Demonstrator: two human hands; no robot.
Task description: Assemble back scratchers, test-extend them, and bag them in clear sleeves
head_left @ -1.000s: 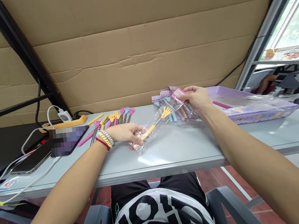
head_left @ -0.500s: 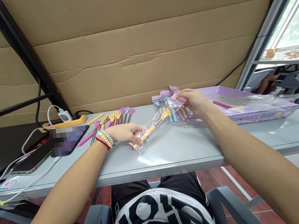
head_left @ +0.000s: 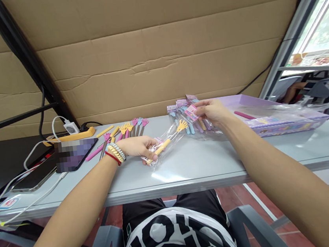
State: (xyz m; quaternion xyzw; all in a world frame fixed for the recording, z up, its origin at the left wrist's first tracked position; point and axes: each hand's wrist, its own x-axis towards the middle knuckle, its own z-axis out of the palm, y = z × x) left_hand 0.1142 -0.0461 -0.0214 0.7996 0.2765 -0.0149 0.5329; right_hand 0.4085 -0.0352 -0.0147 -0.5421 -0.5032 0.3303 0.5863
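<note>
A yellow back scratcher (head_left: 163,146) lies slanted in a clear plastic bag (head_left: 177,137) above the table. Its handle end is in my left hand (head_left: 143,149), whose fingers are closed round it, and its hand-shaped tip points toward the back right. My right hand (head_left: 212,112) pinches a pink printed card (head_left: 191,113) that looks like the header of a bag. Just behind and beneath that card rest several bagged back scratchers (head_left: 191,128) in blue, purple and yellow. Loose back scratchers (head_left: 129,128) in yellow, pink and blue lie behind my left hand.
A purple tray-like box (head_left: 284,127) with clear plastic and a pink stick stands at the right. Two phones (head_left: 36,175) and white cables (head_left: 5,197) lie at the left, beside a yellow power strip (head_left: 86,133). A cardboard wall (head_left: 156,53) closes off the back.
My right hand has drawn slightly left and down, and the pink card has tilted and turned with it. My left hand stays in place on the yellow back scratcher.
</note>
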